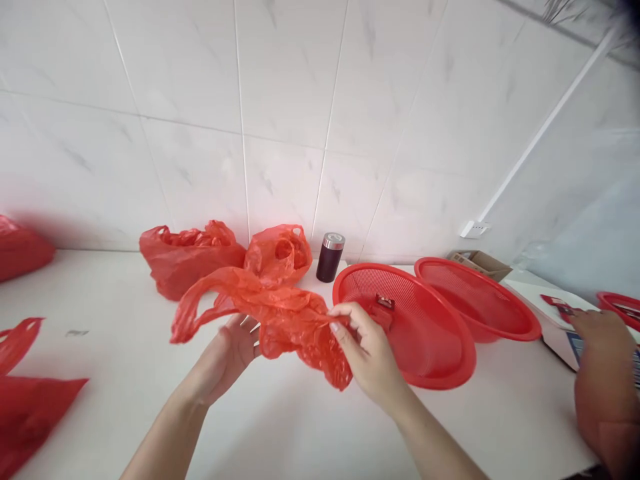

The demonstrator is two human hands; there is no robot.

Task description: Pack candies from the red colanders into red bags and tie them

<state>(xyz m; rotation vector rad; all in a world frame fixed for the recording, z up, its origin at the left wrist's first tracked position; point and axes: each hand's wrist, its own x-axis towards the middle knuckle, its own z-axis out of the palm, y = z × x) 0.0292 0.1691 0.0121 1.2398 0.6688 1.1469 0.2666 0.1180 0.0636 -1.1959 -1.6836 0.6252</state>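
Note:
A crumpled red plastic bag (295,320) hangs in the air over the white table, its loop handles trailing to the left. My right hand (367,353) pinches the bag's right end between thumb and fingers. Under the bag's left part is my left hand (233,353), palm up with fingers spread; the bag partly hides its fingertips, and I cannot tell whether they touch it. Just right of my right hand stands a red plastic basket (440,360) with a few small red packets (383,313) inside.
Two filled red bags (195,260) (277,257) and a dark tumbler (330,259) stand by the tiled wall. More red bags (35,420) lie left. At right are another red basket (480,300), a cardboard box (483,263), and a co-worker's hand (600,333) holding a red packet over a scale (555,333).

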